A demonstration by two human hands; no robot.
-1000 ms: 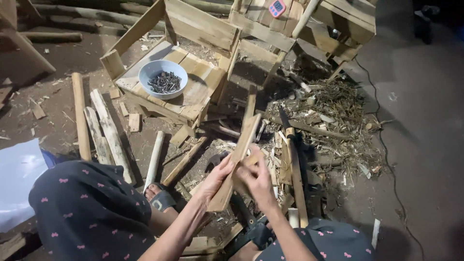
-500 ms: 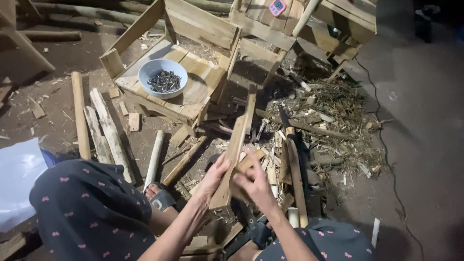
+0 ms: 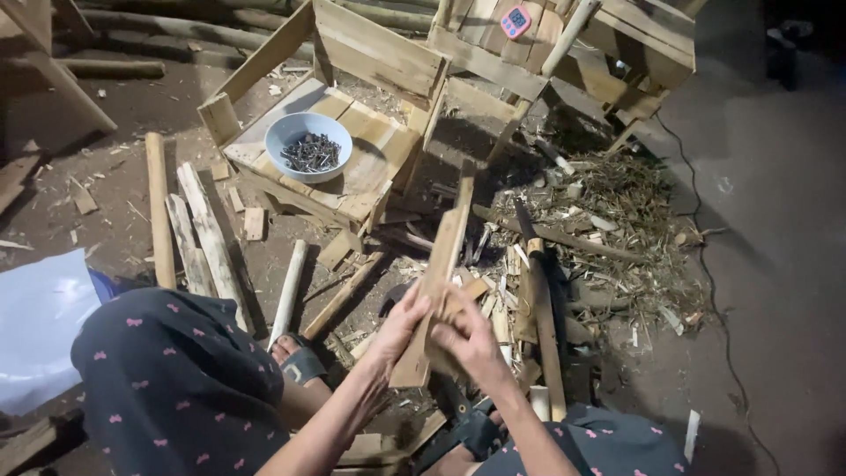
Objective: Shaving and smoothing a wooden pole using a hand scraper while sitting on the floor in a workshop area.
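Both hands closed on the slat (image 3: pixel 438 278): left hand (image 3: pixel 398 324) and right hand (image 3: pixel 467 339) clamp its near end, the far end angling up and away. Looks stiff, light, splintery; best held low on the flat faces. Bowl (image 3: pixel 308 146) well beyond the hands.

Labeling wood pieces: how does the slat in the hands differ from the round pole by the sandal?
The slat is flat, broad and tan; the round pole is cylindrical, slimmer and paler. The slat is gripped by the left hand and right hand, angled up; the pole lies untouched on the dirt. Both are bare wood.
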